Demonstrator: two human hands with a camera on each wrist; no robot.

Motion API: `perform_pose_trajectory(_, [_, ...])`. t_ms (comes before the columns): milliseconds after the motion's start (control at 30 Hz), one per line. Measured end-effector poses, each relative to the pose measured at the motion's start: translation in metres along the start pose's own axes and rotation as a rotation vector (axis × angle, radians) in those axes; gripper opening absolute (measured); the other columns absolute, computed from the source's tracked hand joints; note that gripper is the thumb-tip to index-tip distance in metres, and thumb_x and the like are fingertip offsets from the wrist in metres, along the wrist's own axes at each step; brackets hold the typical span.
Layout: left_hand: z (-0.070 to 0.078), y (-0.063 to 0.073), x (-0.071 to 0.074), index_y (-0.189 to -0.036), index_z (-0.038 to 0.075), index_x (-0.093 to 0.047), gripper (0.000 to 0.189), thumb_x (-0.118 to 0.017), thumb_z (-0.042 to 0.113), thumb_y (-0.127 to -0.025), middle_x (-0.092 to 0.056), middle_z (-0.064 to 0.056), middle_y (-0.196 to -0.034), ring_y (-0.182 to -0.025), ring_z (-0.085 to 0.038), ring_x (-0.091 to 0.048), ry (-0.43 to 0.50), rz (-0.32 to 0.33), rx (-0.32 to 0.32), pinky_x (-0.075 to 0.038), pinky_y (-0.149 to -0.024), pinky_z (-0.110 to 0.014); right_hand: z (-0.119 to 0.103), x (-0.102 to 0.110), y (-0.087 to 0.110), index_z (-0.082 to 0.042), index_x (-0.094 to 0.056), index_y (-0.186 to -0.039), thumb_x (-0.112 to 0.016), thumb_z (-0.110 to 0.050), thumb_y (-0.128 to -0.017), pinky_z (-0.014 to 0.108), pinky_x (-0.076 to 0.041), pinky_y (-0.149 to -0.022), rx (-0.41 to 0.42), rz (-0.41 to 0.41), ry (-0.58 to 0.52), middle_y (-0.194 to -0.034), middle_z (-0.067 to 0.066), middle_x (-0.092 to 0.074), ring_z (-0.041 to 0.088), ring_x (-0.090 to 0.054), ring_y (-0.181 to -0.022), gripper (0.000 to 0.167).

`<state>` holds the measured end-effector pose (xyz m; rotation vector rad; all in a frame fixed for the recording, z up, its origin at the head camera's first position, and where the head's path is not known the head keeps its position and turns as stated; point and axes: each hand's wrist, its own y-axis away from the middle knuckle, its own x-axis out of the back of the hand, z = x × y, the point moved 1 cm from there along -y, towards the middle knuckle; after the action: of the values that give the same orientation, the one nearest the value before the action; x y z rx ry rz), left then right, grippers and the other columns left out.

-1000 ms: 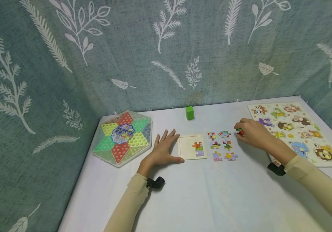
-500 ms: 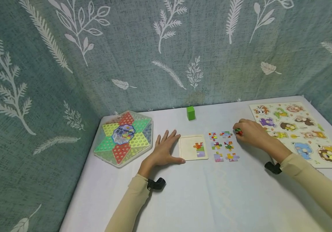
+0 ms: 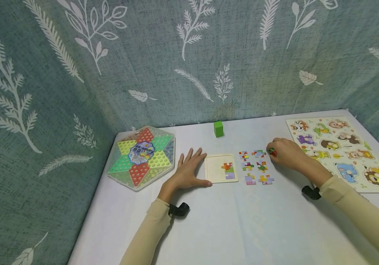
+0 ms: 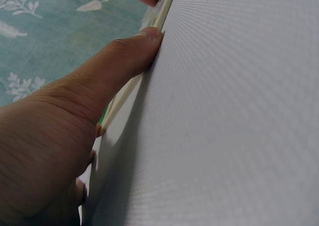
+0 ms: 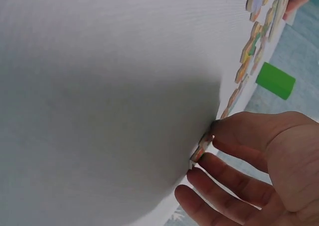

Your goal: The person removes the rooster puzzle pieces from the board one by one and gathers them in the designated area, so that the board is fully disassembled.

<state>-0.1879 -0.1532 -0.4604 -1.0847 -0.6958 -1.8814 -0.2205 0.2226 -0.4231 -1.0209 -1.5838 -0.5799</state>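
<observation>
My left hand [image 3: 188, 173] lies with fingers spread at the left side of a small wooden puzzle tray [image 3: 213, 169]. Its thumb touches the tray's near edge, as the left wrist view also shows. Two joined jigsaw pieces [image 3: 230, 173] sit at the tray's right side. Right of the tray, several loose jigsaw pieces [image 3: 250, 180] lie in two columns on the white cloth. Beyond them, my right hand [image 3: 286, 152] pinches a red and green jigsaw piece [image 5: 201, 148] between thumb and fingers, low at the table surface. The hand partly covers that piece in the head view.
A hexagonal Chinese checkers board [image 3: 141, 158] is at the left. Near the back edge stands a green block [image 3: 218, 129]. An animal knob puzzle board [image 3: 343, 154] lies at the right, partly behind the right wrist. A patterned cloth wall [image 3: 156, 55] borders the table.
The right hand stays around the same spot with the jigsaw piece, shifting only slightly. The left hand keeps its place at the tray. The whole head view has drifted a little.
</observation>
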Motion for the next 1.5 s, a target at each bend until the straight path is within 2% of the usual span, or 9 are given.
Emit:
perform_pose_trajectory(267, [0.001, 0.000, -0.001, -0.160, 0.018, -0.027, 0.111, -0.082, 0.061, -0.073, -0.011, -0.004, -0.167, -0.153, -0.030, 0.003, 0.008, -0.003, -0.001, 0.008, -0.117, -0.055, -0.007, 0.004, 0.002, 0.001, -0.074, -0.100, -0.078, -0.002, -0.082, 0.046, -0.051, -0.065, 0.013, 0.009, 0.018, -0.090, 0.013, -0.065, 0.028, -0.062, -0.078, 0.019])
perform_pose_trajectory(533, [0.000, 0.001, 0.002, -0.160, 0.020, -0.026, 0.111, -0.081, 0.062, -0.073, -0.009, -0.002, -0.167, -0.152, -0.029, 0.005, 0.009, -0.014, 0.009, 0.008, -0.117, -0.055, -0.029, 0.016, -0.003, 0.001, -0.074, -0.103, -0.077, -0.002, -0.083, 0.042, -0.050, -0.062, 0.039, 0.031, 0.009, -0.097, 0.015, -0.066, 0.027, -0.061, -0.080, 0.021])
perform_pose_trajectory(833, [0.000, 0.002, 0.002, -0.160, 0.018, -0.028, 0.111, -0.082, 0.061, -0.073, -0.011, -0.005, -0.167, -0.152, -0.033, 0.003, 0.004, -0.003, -0.010, 0.008, -0.117, -0.057, -0.052, 0.020, -0.009, 0.000, -0.073, -0.108, -0.079, -0.005, -0.083, 0.047, -0.054, -0.072, 0.066, -0.001, 0.027, -0.103, 0.016, -0.067, 0.035, -0.064, -0.094, 0.026])
perform_pose_trajectory(1033, [0.000, 0.002, 0.002, -0.159, 0.017, -0.028, 0.110, -0.082, 0.060, -0.073, -0.012, -0.006, -0.167, -0.152, -0.033, 0.003, 0.009, -0.002, -0.010, 0.008, -0.117, -0.057, -0.063, 0.018, -0.016, 0.000, -0.073, -0.110, -0.077, -0.005, -0.085, 0.049, -0.054, -0.076, 0.063, -0.022, 0.011, -0.106, 0.016, -0.067, 0.036, -0.064, -0.098, 0.026])
perform_pose_trajectory(1500, [-0.001, 0.002, 0.001, -0.160, 0.018, -0.028, 0.111, -0.082, 0.061, -0.073, -0.011, -0.004, -0.167, -0.152, -0.030, 0.004, 0.023, -0.001, -0.006, 0.008, -0.117, -0.056, -0.088, -0.001, -0.034, -0.002, -0.074, -0.106, -0.078, -0.003, -0.083, 0.039, -0.052, -0.066, 0.142, -0.022, -0.035, -0.097, 0.011, -0.067, 0.025, -0.063, -0.083, 0.023])
